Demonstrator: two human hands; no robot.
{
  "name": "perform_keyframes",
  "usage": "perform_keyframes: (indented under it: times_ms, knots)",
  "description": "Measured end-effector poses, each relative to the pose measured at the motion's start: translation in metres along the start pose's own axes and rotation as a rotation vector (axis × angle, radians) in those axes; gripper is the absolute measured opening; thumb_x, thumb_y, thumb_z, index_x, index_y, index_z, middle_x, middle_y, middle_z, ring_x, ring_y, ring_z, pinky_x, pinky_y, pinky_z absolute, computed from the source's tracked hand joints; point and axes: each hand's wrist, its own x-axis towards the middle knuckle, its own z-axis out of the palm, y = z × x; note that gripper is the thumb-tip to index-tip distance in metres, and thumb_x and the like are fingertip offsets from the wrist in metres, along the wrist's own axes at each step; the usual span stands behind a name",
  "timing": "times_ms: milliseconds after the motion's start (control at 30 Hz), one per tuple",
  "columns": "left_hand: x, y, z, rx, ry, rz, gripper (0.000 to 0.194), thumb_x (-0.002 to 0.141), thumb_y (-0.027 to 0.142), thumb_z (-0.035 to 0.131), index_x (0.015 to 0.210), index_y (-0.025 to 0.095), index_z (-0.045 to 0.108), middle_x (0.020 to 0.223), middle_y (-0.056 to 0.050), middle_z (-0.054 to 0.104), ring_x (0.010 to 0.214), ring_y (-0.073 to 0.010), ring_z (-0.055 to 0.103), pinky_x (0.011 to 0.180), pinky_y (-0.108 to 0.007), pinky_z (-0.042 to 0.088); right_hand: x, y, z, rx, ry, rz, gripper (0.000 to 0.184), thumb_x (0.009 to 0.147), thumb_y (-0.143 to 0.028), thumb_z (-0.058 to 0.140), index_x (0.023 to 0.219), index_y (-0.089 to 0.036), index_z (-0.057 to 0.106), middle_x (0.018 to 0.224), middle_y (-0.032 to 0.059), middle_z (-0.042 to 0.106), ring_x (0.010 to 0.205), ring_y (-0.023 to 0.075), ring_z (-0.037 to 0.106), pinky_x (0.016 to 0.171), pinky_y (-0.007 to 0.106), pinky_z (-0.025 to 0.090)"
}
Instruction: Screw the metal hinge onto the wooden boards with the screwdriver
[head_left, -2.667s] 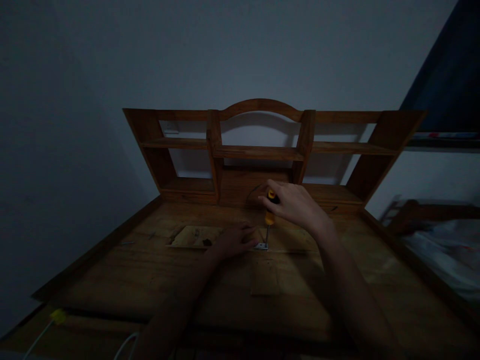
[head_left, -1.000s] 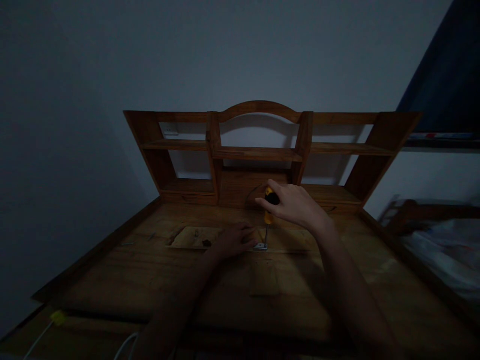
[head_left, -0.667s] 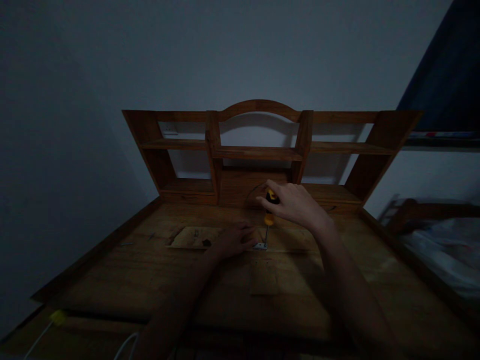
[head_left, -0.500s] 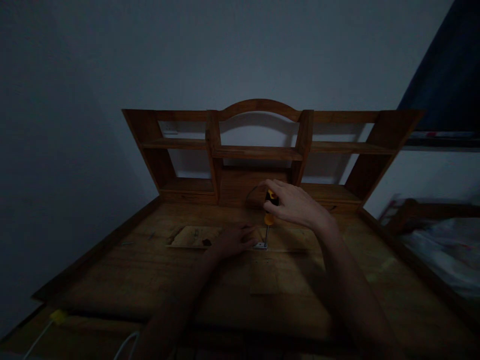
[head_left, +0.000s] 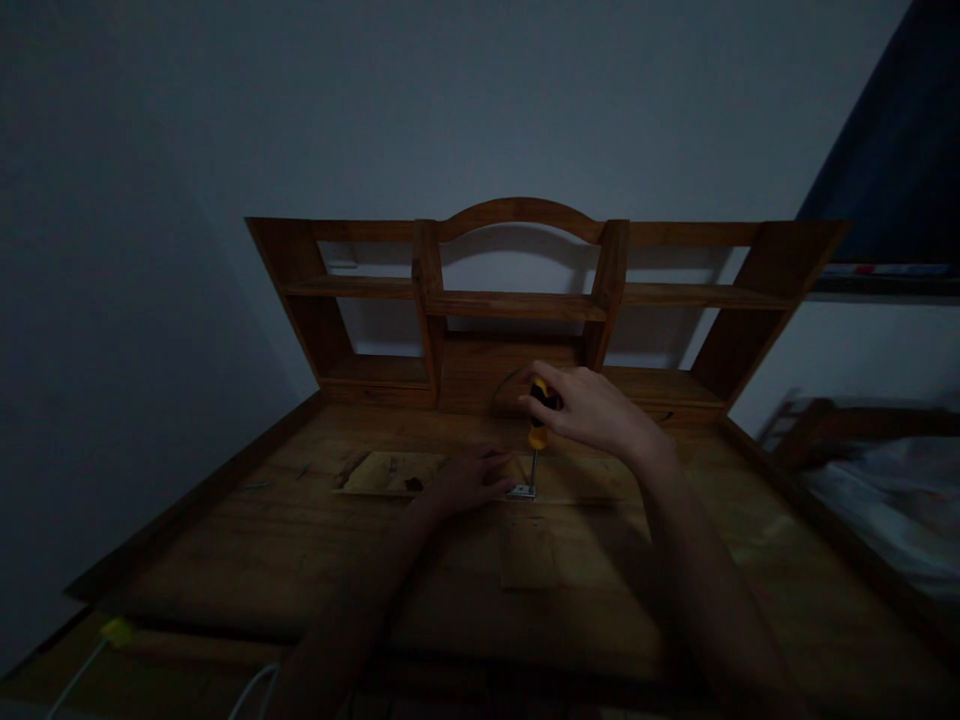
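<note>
An upright screwdriver (head_left: 538,436) with a yellow and black handle is gripped near its top by my right hand (head_left: 589,405). Its shaft points straight down, and the tip meets the right end of a small metal bracket (head_left: 523,491). My left hand (head_left: 471,480) presses the bracket's left end down with bent fingers, hiding part of it. Beneath both lies a narrow wooden board (head_left: 379,474), flat on the desk, with a dark knot near its left half. Any screw under the tip is too small to make out.
The wooden desk (head_left: 300,540) backs onto a shelf unit (head_left: 517,306) against the wall. A short wood piece (head_left: 528,556) lies in front of the board. Small metal bits (head_left: 255,486) are at the left. A white cable with a yellow end (head_left: 116,631) hangs near the front edge.
The fingers of my right hand have shifted slightly round the screwdriver handle, which has turned a little. My left hand and the bracket stay in place.
</note>
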Motion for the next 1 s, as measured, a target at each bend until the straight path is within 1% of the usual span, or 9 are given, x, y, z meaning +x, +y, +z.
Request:
perform_keyframes:
  times_ms: [67, 200, 267, 367, 433, 600, 767, 900, 1000]
  knots:
    - [-0.0002, 0.0003, 0.0000, 0.000, -0.004, 0.002, 0.058, 0.092, 0.063, 0.042, 0.136, 0.027, 0.054, 0.133, -0.007, 0.055, 0.119, -0.0256, 0.053, 0.104, -0.040, 0.041, 0.0005, 0.0001, 0.0009, -0.008, 0.002, 0.020, 0.038, 0.094, -0.051, 0.045, 0.114, -0.021, 0.056, 0.093, 0.0068, 0.068, 0.087, 0.0237, 0.063, 0.076, 0.032, 0.042]
    - [-0.0007, 0.0005, 0.0009, -0.008, -0.015, -0.027, 0.059, 0.092, 0.064, 0.042, 0.136, 0.027, 0.054, 0.135, -0.007, 0.054, 0.119, -0.0256, 0.053, 0.103, -0.039, 0.042, 0.0012, 0.0001, 0.0009, 0.066, 0.010, -0.059, 0.032, 0.092, -0.032, 0.049, 0.123, -0.023, 0.051, 0.116, 0.0057, 0.065, 0.102, 0.0216, 0.061, 0.085, 0.030, 0.042]
    - [-0.0007, -0.0003, 0.0017, -0.006, -0.009, -0.024, 0.058, 0.092, 0.064, 0.042, 0.136, 0.028, 0.054, 0.137, -0.006, 0.053, 0.121, -0.0258, 0.052, 0.104, -0.039, 0.041, 0.0011, 0.0005, 0.0010, 0.040, 0.005, -0.047, 0.029, 0.093, -0.032, 0.047, 0.119, -0.022, 0.053, 0.108, 0.0055, 0.067, 0.097, 0.0218, 0.063, 0.083, 0.030, 0.042]
    - [-0.0006, -0.0026, 0.0028, 0.005, -0.013, -0.022, 0.058, 0.092, 0.063, 0.042, 0.136, 0.028, 0.054, 0.137, -0.006, 0.052, 0.122, -0.0260, 0.052, 0.104, -0.039, 0.041, 0.0008, 0.0019, 0.0016, -0.064, 0.009, 0.033, 0.038, 0.095, -0.050, 0.042, 0.112, -0.019, 0.055, 0.089, 0.0074, 0.068, 0.085, 0.0253, 0.064, 0.075, 0.033, 0.043]
    - [-0.0006, -0.0040, 0.0031, 0.014, -0.024, -0.035, 0.060, 0.091, 0.064, 0.042, 0.137, 0.027, 0.054, 0.137, -0.007, 0.053, 0.121, -0.0264, 0.053, 0.103, -0.040, 0.042, 0.0010, 0.0036, 0.0017, -0.081, 0.024, 0.043, 0.042, 0.094, -0.053, 0.044, 0.114, -0.018, 0.055, 0.094, 0.0093, 0.068, 0.089, 0.0268, 0.064, 0.078, 0.034, 0.044]
    - [-0.0007, -0.0028, 0.0021, -0.004, -0.011, -0.022, 0.060, 0.092, 0.064, 0.041, 0.138, 0.028, 0.053, 0.140, -0.006, 0.050, 0.125, -0.0254, 0.050, 0.106, -0.038, 0.039, 0.0019, 0.0053, 0.0014, 0.046, 0.015, -0.064, 0.036, 0.091, -0.031, 0.049, 0.125, -0.020, 0.052, 0.118, 0.0078, 0.063, 0.107, 0.0237, 0.060, 0.092, 0.034, 0.042]
    - [-0.0007, -0.0010, 0.0017, -0.011, -0.003, -0.010, 0.058, 0.092, 0.062, 0.043, 0.137, 0.028, 0.053, 0.138, -0.007, 0.052, 0.124, -0.0255, 0.050, 0.105, -0.039, 0.040, 0.0010, 0.0030, 0.0031, 0.035, 0.016, 0.001, 0.038, 0.095, -0.045, 0.045, 0.122, -0.019, 0.055, 0.107, 0.0097, 0.067, 0.101, 0.0271, 0.063, 0.090, 0.039, 0.045]
    - [-0.0007, -0.0015, 0.0018, 0.011, -0.015, -0.028, 0.058, 0.092, 0.063, 0.042, 0.137, 0.029, 0.052, 0.138, -0.006, 0.052, 0.121, -0.0263, 0.052, 0.103, -0.041, 0.041, -0.0006, 0.0044, 0.0026, 0.116, 0.000, -0.102, 0.045, 0.092, -0.032, 0.049, 0.137, -0.025, 0.046, 0.134, 0.0065, 0.056, 0.121, 0.0242, 0.053, 0.102, 0.037, 0.038]
    - [-0.0003, -0.0012, 0.0012, 0.004, -0.033, -0.031, 0.059, 0.092, 0.064, 0.042, 0.137, 0.029, 0.053, 0.137, -0.006, 0.053, 0.121, -0.0263, 0.052, 0.103, -0.040, 0.041, -0.0015, 0.0046, 0.0008, 0.113, -0.013, -0.098, 0.042, 0.093, -0.030, 0.048, 0.134, -0.024, 0.048, 0.125, 0.0068, 0.061, 0.114, 0.0235, 0.058, 0.098, 0.036, 0.042]
